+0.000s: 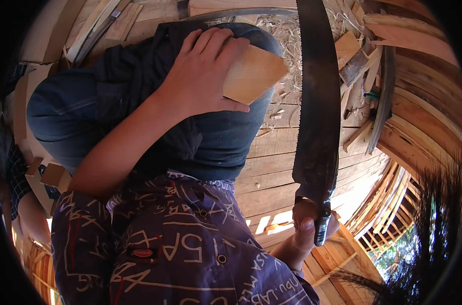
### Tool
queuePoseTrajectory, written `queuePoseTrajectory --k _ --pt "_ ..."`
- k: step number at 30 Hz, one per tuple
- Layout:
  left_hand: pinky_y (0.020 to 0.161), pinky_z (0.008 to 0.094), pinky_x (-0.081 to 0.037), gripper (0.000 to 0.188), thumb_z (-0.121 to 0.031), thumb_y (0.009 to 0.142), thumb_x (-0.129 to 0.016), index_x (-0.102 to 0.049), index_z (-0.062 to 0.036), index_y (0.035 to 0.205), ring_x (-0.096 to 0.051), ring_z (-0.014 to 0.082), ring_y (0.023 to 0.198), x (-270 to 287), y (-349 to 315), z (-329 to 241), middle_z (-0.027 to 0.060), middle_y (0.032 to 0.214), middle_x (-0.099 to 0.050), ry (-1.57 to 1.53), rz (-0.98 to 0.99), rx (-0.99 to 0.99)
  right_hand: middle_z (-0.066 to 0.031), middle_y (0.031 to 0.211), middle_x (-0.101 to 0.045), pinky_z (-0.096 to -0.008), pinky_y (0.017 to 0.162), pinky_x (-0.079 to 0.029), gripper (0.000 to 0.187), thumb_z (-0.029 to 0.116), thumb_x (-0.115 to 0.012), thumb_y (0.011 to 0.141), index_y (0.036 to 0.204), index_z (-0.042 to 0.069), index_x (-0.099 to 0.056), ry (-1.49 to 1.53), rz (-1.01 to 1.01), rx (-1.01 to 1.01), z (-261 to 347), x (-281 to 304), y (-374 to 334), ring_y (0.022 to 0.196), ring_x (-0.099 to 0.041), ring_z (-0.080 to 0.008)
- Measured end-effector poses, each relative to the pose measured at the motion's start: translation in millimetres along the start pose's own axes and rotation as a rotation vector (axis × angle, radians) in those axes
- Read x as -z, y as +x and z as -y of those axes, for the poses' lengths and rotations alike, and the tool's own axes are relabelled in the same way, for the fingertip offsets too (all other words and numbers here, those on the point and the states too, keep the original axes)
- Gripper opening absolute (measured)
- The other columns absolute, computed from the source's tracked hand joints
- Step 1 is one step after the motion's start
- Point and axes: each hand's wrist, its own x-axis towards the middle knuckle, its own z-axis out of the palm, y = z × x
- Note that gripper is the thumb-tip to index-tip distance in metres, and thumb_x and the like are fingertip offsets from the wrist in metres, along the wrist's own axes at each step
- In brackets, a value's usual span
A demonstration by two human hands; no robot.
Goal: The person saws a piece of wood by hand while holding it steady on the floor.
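Note:
A small, flat, pale-brown wood block [256, 76] with an angled end rests over my bent knee in blue jeans [241, 137]. My left hand [205, 71] is closed on its left side, fingers over the far edge and thumb along the near one. To the right, a handsaw [318, 96] stands out long and dark, its toothed edge facing the block. The blade is apart from the wood in this view. My right hand [306, 229] is wrapped round the saw's handle at the lower right; the handle is partly hidden by the fingers.
Curly shavings and chips [294, 66] lie on the plank floor [271, 157]. Offcuts [355, 66] and stacked boards [419, 76] stand at the right. Cardboard [33, 107] is at the left, near another person's plaid sleeve [17, 173]. Slatted wood [388, 203] borders a bright opening lower right.

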Motion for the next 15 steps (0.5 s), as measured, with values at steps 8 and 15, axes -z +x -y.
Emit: queuePoseTrajectory --k 8,15 --pt "0.111 0.0491 -0.032 0.107 -0.046 0.050 -0.091 -0.044 -0.0134 0.140 -0.041 0.0363 0.131 -3.9 7.0 8.3 0.0140 0.138 -0.042 -0.021 -0.010 0.006 -0.0063 0.056 -0.050 -0.0332 0.048 -0.037 0.055 0.049 -0.062 0.090 0.059 0.007 -0.046 0.336 0.022 -0.118 -5.3 -5.9 -4.1 0.047 -0.049 -0.0231" --pt "0.112 0.0500 -0.032 0.107 -0.046 0.051 -0.090 -0.043 -0.0142 0.141 -0.040 0.0365 0.133 -6.2 4.2 11.5 0.0141 0.140 -0.041 -0.018 -0.018 0.004 -0.0058 0.054 -0.050 -0.0351 0.048 -0.037 0.061 0.061 -0.062 0.086 0.062 0.005 -0.055 0.491 0.191 -0.226 10.4 -14.2 15.1 0.050 -0.050 -0.0217"
